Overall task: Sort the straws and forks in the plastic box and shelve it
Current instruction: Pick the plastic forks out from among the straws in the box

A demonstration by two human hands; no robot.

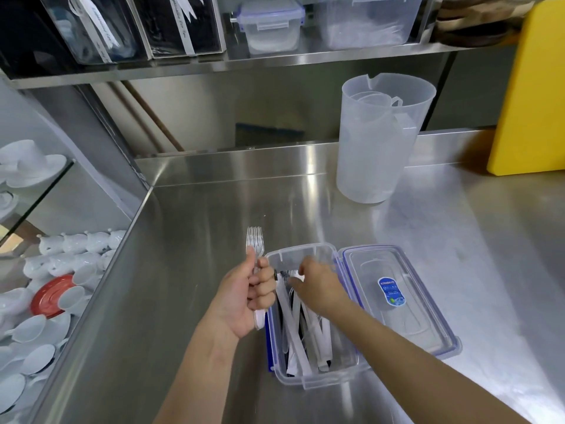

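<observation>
A clear plastic box (342,374) with blue seals stands open on the steel counter, holding paper-wrapped straws (295,341) and clear forks. Its lid (397,298) lies flat just to its right, with a blue label on it. My left hand (244,298) is left of the box and shut on a bunch of clear plastic forks (254,240), tines pointing up and away. My right hand (321,286) reaches into the far end of the box, fingers pinching at something among the forks there; what it grips is hidden.
A tall translucent pitcher (376,139) stands behind the box. A yellow board (529,93) leans at the right. The shelf (275,61) above carries clear containers and a lidded box (270,26). White cups and a red saucer (49,296) lie below the counter's left edge.
</observation>
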